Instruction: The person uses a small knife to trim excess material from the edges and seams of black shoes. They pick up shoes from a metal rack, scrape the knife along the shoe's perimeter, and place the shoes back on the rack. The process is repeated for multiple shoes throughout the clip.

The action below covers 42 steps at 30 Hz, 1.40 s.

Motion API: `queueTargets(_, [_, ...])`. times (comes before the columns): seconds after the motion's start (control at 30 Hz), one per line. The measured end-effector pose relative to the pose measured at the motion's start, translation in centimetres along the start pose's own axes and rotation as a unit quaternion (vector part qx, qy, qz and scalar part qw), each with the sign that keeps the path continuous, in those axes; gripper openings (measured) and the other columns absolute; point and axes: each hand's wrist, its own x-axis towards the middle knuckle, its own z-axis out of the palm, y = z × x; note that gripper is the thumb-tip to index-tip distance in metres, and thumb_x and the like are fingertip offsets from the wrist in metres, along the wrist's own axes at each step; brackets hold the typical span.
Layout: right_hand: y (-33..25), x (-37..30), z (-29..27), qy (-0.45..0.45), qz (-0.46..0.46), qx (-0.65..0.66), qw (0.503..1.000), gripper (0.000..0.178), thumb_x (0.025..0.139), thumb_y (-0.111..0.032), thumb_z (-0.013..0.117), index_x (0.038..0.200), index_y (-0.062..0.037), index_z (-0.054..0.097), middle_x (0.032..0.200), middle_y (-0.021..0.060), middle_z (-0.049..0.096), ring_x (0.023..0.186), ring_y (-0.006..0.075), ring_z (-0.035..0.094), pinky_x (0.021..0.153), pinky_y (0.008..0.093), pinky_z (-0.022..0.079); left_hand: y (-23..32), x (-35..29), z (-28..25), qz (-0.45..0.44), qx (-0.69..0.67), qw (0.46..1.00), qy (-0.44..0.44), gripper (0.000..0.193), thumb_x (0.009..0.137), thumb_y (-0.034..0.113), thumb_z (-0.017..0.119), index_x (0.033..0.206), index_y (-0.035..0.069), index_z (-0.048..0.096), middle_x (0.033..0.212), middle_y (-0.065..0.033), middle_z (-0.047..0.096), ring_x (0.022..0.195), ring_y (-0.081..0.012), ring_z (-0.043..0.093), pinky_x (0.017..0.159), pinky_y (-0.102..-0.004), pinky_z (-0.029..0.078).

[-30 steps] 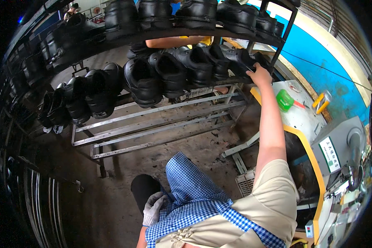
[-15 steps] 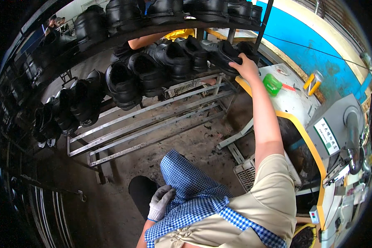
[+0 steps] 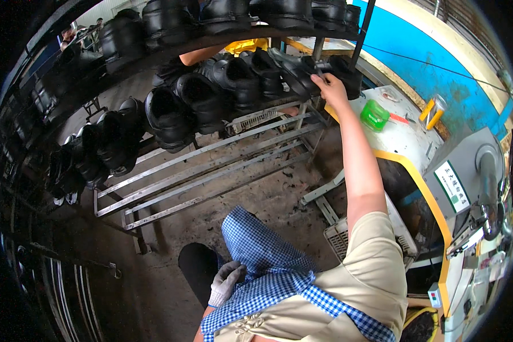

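On the metal rack's middle rail (image 3: 251,122), my bare right hand (image 3: 329,85) grips a glossy black leather shoe (image 3: 299,74); my gloved left hand (image 3: 227,280) rests loosely curled on checked cloth (image 3: 262,251).

The right arm stretches straight up and forward, bare from the short sleeve to the wrist, elbow nearly locked. The right hand (image 3: 329,86) is at full reach, fingers curled closed, knuckles toward the camera. The left hand (image 3: 227,281), gloved in white, rests low by the lap, fingers loosely bent.
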Motion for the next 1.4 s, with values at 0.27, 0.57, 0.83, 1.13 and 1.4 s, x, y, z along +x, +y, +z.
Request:
queueTargets(0.27, [-1.7, -4.1, -2.1, -0.002, 0.031, 0.085, 0.996, 0.038, 0.083, -0.036, 0.08, 0.095, -0.0039, 0.065, 0.059, -0.0046, 0.049, 0.047, 0.0046, 0.041, 0.044, 0.0226, 0.027, -0.4, 0.4, -0.3, 0.007, -0.019, 1.0, -0.011, 0.039, 0.096, 0.014, 0.064, 0.129, -0.003, 0.053, 0.115, -0.0137, 0.069, 0.104, -0.0204, 0.066, 0.091, -0.0318, 0.052])
queueTargets(0.57, [-2.4, -25.7, -3.9, 0.117, 0.064, 0.306, 0.943, 0.021, 0.083, -0.012, 0.076, 0.092, -0.0025, 0.06, 0.066, -0.0021, 0.055, 0.038, 0.0016, 0.039, 0.036, 0.0167, 0.024, 3.6, 1.0, -0.1, 0.013, -0.073, 0.994, -0.076, 0.049, 0.095, 0.021, 0.065, 0.133, -0.005, 0.05, 0.12, -0.0147, 0.066, 0.104, -0.0199, 0.063, 0.094, -0.0306, 0.05])
queueTargets(0.83, [-4.0, -31.6, -0.9, -0.308, -0.297, 0.031, 0.903, 0.03, 0.066, -0.02, 0.086, 0.074, -0.0069, 0.061, 0.06, 0.0038, 0.051, 0.051, 0.0189, 0.052, 0.047, 0.0298, 0.037, 9.4, 5.5, 1.4, 0.145, -0.246, 0.957, -0.04, 0.066, 0.089, 0.034, 0.073, 0.14, 0.003, 0.047, 0.121, -0.0131, 0.064, 0.108, -0.0241, 0.063, 0.095, -0.0371, 0.051])
queueTargets(1.13, [-3.9, -33.6, 7.4, -0.63, -0.149, 0.092, 0.756, 0.024, 0.074, -0.006, 0.082, 0.096, -0.007, 0.073, 0.078, 0.0061, 0.067, 0.067, 0.017, 0.068, 0.058, 0.0282, 0.051, 11.2, 3.4, -3.4, 0.338, -0.068, 0.926, 0.154, 0.056, 0.079, 0.02, 0.081, 0.127, 0.001, 0.057, 0.119, -0.0087, 0.065, 0.11, -0.0192, 0.061, 0.098, -0.0333, 0.049])
queueTargets(1.4, [-10.2, -30.3, 12.8, -0.433, -0.332, 0.19, 0.817, 0.035, 0.073, 0.004, 0.078, 0.106, -0.0077, 0.074, 0.08, 0.0059, 0.065, 0.068, 0.0156, 0.067, 0.057, 0.0273, 0.052, 13.0, -0.8, -4.3, 0.275, 0.011, 0.961, 0.031, 0.066, 0.072, 0.025, 0.086, 0.126, 0.0, 0.059, 0.116, -0.0094, 0.067, 0.108, -0.019, 0.063, 0.098, -0.0338, 0.049])
